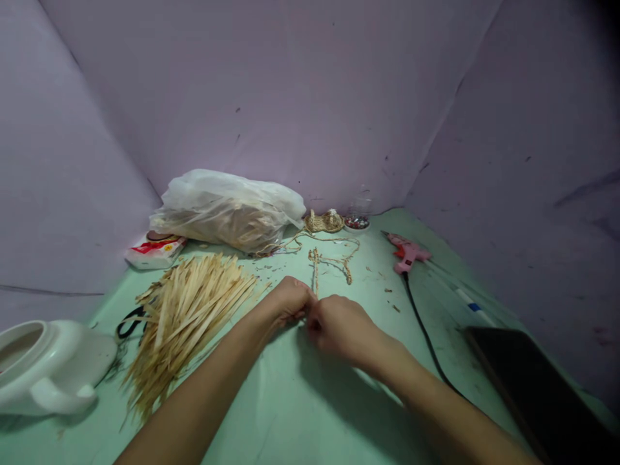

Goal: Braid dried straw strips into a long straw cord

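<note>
Close together over the middle of the table are my left hand point(292, 299) and my right hand point(340, 325), both with fingers closed. A thin twisted straw cord point(316, 274) runs from between them toward the back, where its far part bends right and lies on the surface. Both hands pinch the near end of this cord; the exact grip is hidden by the fingers. To the left of my left hand lies a fanned pile of flat, pale straw strips point(196, 303).
A plastic bag point(227, 206), a small box point(155, 250), a woven straw piece point(323, 223) and a clear container of beads point(357, 221) stand at the back. Right are a pink glue gun point(411, 253), its cable and a dark flat slab point(537, 387). Scissors point(130, 323) and a white pot point(62, 368) lie left.
</note>
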`<control>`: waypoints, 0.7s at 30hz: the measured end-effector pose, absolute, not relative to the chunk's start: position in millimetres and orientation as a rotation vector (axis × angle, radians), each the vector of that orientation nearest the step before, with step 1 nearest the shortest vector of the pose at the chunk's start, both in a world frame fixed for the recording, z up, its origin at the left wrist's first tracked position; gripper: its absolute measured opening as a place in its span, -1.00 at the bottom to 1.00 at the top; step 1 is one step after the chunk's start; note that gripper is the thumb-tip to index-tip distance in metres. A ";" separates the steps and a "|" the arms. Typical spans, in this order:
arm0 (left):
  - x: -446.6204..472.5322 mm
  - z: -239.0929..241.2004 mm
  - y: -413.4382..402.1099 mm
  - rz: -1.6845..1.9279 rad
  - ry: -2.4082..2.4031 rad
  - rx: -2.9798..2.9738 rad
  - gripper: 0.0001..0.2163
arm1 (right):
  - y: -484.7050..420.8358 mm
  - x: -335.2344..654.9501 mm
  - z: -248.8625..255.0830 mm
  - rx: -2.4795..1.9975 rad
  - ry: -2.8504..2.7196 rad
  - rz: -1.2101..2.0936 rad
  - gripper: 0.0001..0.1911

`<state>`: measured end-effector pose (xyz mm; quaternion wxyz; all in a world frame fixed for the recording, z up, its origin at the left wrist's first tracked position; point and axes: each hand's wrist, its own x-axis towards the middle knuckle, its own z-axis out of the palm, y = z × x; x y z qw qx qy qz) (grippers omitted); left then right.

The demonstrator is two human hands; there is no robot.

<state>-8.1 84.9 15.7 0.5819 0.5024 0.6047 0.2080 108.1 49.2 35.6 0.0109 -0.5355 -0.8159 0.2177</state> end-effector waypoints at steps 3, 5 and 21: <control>-11.6 17.7 85.1 0.445 1.376 1.243 -0.98 | 63.3 128.3 41.6 -1.541 -2.319 1.204 -0.89; -12.9 19.2 84.8 0.402 1.369 1.257 -0.96 | 74.1 138.1 41.1 -1.710 -1.882 1.208 -0.87; -12.3 7.1 86.2 0.343 1.439 1.527 -0.93 | 83.8 121.7 4.5 -1.711 -1.527 1.579 -0.82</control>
